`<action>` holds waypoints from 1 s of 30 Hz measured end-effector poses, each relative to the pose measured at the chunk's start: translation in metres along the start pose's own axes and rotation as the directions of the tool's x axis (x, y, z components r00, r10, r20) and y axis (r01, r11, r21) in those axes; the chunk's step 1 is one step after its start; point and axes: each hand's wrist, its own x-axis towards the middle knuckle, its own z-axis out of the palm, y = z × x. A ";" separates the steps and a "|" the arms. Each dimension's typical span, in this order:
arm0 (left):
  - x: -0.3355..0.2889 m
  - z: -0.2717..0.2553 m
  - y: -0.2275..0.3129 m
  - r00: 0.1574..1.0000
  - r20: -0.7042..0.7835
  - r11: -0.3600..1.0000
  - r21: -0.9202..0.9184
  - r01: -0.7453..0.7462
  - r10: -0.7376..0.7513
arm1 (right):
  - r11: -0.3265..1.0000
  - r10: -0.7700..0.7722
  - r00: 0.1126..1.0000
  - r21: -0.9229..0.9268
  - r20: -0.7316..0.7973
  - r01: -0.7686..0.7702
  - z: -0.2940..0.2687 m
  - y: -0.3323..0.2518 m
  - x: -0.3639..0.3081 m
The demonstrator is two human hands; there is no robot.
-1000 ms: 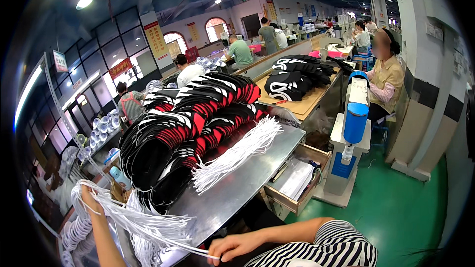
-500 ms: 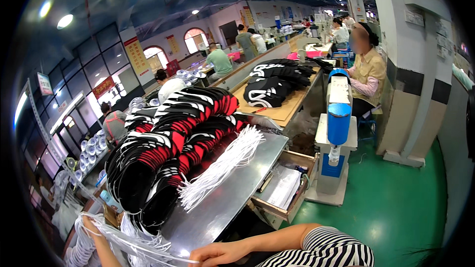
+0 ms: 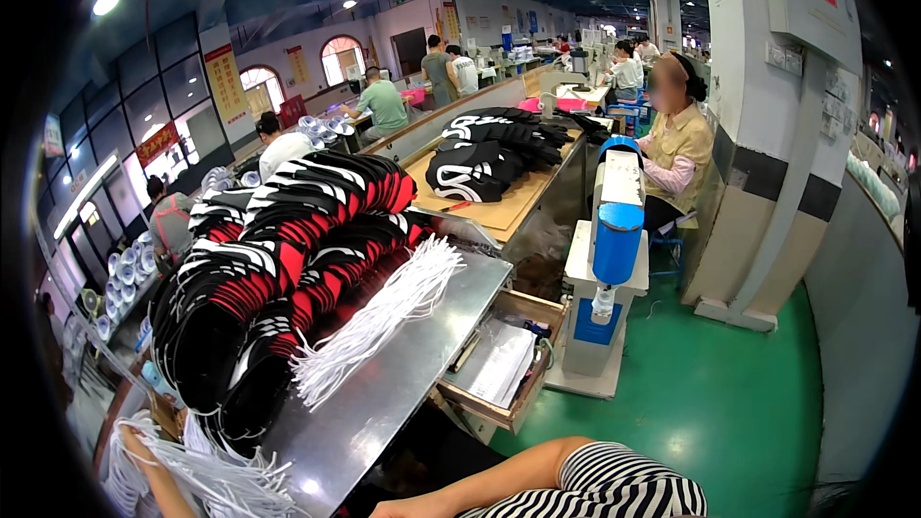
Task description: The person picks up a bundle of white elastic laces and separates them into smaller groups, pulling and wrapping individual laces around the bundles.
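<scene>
At the lower left my left hand (image 3: 137, 443) is closed around a hanging bundle of white laces (image 3: 225, 482), the loops draped over it. My right hand (image 3: 414, 508) is at the bottom edge, its fingers cut off by the frame, so its grip is hidden. Between and beyond the hands is a shiny metal tabletop (image 3: 384, 393). A loose bunch of white laces (image 3: 379, 317) lies on it. Beside that bunch rises a tall stack of black, red and white shoe uppers (image 3: 288, 259).
An open wooden drawer (image 3: 499, 364) with papers juts out under the table's right side. Right of it stands a blue-and-white machine (image 3: 614, 249). Black-and-white pieces (image 3: 480, 168) lie on a board farther back. A seated co-worker (image 3: 681, 144) is near a pillar (image 3: 767, 163).
The view has turned right, shifting the scene leftward. My right hand has dropped to the bottom edge; the lace strand stretched between my hands no longer shows there. My left hand still holds laces.
</scene>
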 end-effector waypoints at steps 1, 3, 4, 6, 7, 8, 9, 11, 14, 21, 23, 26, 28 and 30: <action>-0.004 0.000 -0.002 1.000 0.002 1.000 -0.004 0.001 -0.001 | 0.999 -0.021 0.999 -0.040 -0.028 0.020 -0.002 0.005 0.000; -0.008 0.009 -0.007 1.000 0.014 1.000 -0.014 0.009 -0.009 | 0.990 -0.068 0.994 -0.130 -0.090 0.055 -0.014 0.022 0.003; -0.012 0.011 -0.008 1.000 0.019 1.000 -0.014 0.013 -0.013 | 0.983 -0.088 0.990 -0.171 -0.114 0.068 -0.017 0.028 0.006; -0.019 0.013 -0.006 1.000 0.025 1.000 -0.027 0.015 -0.014 | 0.971 -0.130 0.979 -0.220 -0.154 0.094 -0.016 0.030 0.007; -0.025 0.013 -0.003 0.999 0.028 0.999 -0.035 0.020 -0.019 | 0.972 -0.116 0.975 -0.224 -0.188 0.073 -0.013 0.030 0.008; -0.032 0.017 -0.001 0.999 0.037 0.999 -0.048 0.023 -0.021 | 0.988 -0.084 0.970 -0.143 -0.226 0.053 -0.011 0.029 0.008; -0.039 0.023 0.000 0.998 0.046 0.997 -0.065 0.034 -0.031 | 0.998 -0.049 0.964 -0.060 -0.263 0.035 -0.011 0.028 0.008; -0.062 0.043 0.006 0.995 0.083 0.991 -0.118 0.065 -0.055 | 0.929 -0.087 0.986 -0.370 -0.144 0.028 -0.027 0.033 0.007; -0.114 0.078 0.029 0.979 0.159 0.967 -0.201 0.156 -0.125 | 0.454 -0.208 0.978 -0.884 0.015 0.110 -0.047 0.027 0.007; -0.225 0.162 0.117 0.882 0.416 0.881 -0.304 0.363 -0.220 | 0.103 -0.398 0.911 -0.982 0.106 0.160 -0.055 0.010 0.057; -0.231 0.171 0.132 0.954 0.289 0.932 -0.315 0.180 -0.087 | 0.191 0.182 0.980 -0.975 -0.080 -0.115 -0.063 0.047 0.054; -0.232 0.176 0.156 0.860 0.349 0.926 -0.200 -0.320 0.373 | -0.326 -0.012 0.993 -0.939 0.117 0.107 -0.080 0.147 0.010; -0.231 0.174 0.165 0.660 0.395 0.741 -0.088 -0.665 0.639 | -0.085 -0.311 0.943 -0.992 0.116 0.094 -0.099 0.173 0.001; -0.213 0.154 0.140 0.701 0.457 0.792 -0.012 -0.610 0.547 | 0.600 -0.322 0.884 -0.795 -0.338 -0.085 -0.094 0.138 -0.013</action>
